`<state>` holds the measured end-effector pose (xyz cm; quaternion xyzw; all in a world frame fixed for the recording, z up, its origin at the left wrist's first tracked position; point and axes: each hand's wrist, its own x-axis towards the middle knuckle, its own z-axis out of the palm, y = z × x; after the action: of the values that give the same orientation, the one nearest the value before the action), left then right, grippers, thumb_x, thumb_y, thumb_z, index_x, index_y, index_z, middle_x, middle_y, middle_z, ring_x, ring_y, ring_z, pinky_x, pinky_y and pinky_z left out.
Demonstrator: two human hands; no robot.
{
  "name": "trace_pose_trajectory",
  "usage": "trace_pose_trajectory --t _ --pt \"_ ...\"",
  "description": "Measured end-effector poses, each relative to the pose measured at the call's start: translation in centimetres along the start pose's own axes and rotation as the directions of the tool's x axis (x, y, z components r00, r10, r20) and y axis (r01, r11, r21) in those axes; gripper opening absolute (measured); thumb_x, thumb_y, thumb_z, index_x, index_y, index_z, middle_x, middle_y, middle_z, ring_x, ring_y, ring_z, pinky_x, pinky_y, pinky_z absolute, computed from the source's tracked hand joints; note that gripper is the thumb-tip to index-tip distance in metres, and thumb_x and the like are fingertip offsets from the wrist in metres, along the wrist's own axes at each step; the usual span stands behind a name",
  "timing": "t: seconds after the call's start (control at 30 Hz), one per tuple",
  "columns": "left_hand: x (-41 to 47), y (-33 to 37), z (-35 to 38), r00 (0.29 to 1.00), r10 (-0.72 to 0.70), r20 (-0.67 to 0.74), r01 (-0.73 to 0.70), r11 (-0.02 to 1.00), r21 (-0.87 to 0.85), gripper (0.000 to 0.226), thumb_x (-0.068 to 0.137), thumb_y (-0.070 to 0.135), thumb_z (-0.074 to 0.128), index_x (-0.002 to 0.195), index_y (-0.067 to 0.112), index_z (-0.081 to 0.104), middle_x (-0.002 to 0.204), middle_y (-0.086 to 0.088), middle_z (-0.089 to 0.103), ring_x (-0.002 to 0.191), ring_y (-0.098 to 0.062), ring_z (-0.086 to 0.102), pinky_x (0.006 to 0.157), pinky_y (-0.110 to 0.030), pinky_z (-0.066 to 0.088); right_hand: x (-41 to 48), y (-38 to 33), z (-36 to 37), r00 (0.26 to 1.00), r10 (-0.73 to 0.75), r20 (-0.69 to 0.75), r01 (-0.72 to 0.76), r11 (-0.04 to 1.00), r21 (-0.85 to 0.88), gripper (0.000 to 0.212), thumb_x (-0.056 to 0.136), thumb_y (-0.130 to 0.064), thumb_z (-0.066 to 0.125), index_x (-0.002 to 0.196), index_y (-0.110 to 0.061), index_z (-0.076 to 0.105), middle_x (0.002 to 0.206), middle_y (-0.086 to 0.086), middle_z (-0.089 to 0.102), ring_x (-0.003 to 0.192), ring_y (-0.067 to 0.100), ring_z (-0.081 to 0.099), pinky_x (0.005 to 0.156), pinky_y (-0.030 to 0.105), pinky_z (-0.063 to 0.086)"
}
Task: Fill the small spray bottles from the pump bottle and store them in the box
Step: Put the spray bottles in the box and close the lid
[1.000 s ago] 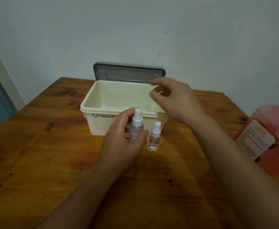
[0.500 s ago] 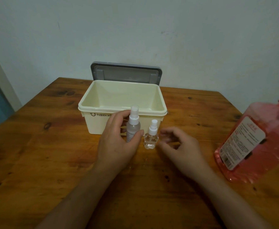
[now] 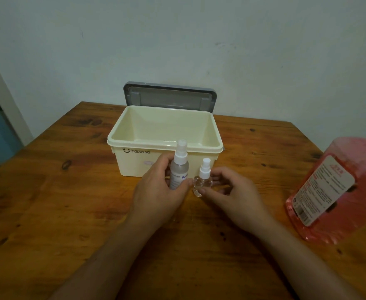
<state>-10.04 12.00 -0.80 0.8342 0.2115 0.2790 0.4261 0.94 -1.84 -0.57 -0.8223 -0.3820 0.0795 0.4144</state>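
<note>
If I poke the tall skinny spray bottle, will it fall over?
Probably, once released: the tall spray bottle is narrow with a tall nozzle, so it likely tips easily. Right now the left hand grips it, which should steady it. It looks like thin plastic, so probably light.

Cut off by right edge: large pink translucent plastic bottle (image 3: 363,176); print on white label (image 3: 322,189) too small to read. Lower side of tall frosted spray bottle (image 3: 179,169) hidden behind left hand (image 3: 158,191), lettering half covered. Base of small clear spray bottle (image 3: 202,182) partly behind fingers (image 3: 220,176) of right hand (image 3: 238,195).
</note>
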Motion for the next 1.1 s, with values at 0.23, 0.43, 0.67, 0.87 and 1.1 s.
trace_pose_trajectory --t 0.23,0.43,0.67,0.87,1.1 --pt "-0.1 0.4 -0.2 0.999 0.013 -0.031 -0.016 0.996 -0.088 0.045 0.079 0.032 0.075 0.112 0.040 0.045 0.098 0.028 0.052 0.091 0.009 0.051 0.070 -0.008 0.042 -0.2 -2.6 -2.9 0.991 -0.101 -0.088 0.116 0.974 0.194 0.029 0.082 -0.032 0.073 0.110 -0.028 0.065 0.094 -0.016 0.068 0.086 -0.006 0.064 0.067 0.012 0.052" --pt "-0.2 0.8 -0.3 0.999 -0.004 -0.041 -0.006 0.971 -0.237 0.045 0.077 0.031 0.076 0.115 0.032 0.052 0.107 0.013 0.062 0.094 0.001 0.060 0.071 -0.013 0.053 3.3 -5.6 -5.4 0.963 -0.179 -0.200 0.204 0.973 0.109 0.026 0.085 -0.035 0.073 0.110 -0.031 0.066 0.098 -0.014 0.069 0.087 0.003 0.064 0.072 0.018 0.056" --pt "-0.2 1.2 -0.2 1.000 -0.006 -0.019 -0.002 0.929 -0.370 0.044 0.075 0.028 0.076 0.111 0.037 0.051 0.107 0.012 0.065 0.098 0.006 0.060 0.071 -0.012 0.053 9.4 -6.8 -4.4 0.975 -0.205 -0.086 0.185 0.962 -0.199 0.033 0.085 -0.042 0.070 0.116 -0.034 0.065 0.106 -0.015 0.068 0.093 0.006 0.064 0.081 0.033 0.054" --pt "-0.2 1.3 -0.2 1.000 -0.014 0.028 0.024 0.904 -0.426 0.046 0.075 0.025 0.076 0.115 0.030 0.054 0.109 0.010 0.066 0.101 0.000 0.063 0.075 -0.017 0.055 13.8 -7.0 -1.9 0.962 -0.163 0.221 0.268 0.722 -0.638 0.038 0.087 -0.045 0.064 0.123 -0.032 0.062 0.115 -0.007 0.067 0.095 0.014 0.058 0.075 0.030 0.048" --pt "0.0 1.2 -0.1 1.000 -0.022 0.003 0.021 0.903 -0.429 0.053 0.074 0.024 0.076 0.123 0.021 0.055 0.113 0.008 0.067 0.103 -0.003 0.064 0.079 -0.022 0.057 16.5 -6.6 0.7 0.918 -0.039 0.395 0.334 0.613 -0.716 0.036 0.091 -0.028 0.062 0.126 -0.023 0.061 0.116 -0.001 0.066 0.095 0.017 0.056 0.081 0.031 0.049"
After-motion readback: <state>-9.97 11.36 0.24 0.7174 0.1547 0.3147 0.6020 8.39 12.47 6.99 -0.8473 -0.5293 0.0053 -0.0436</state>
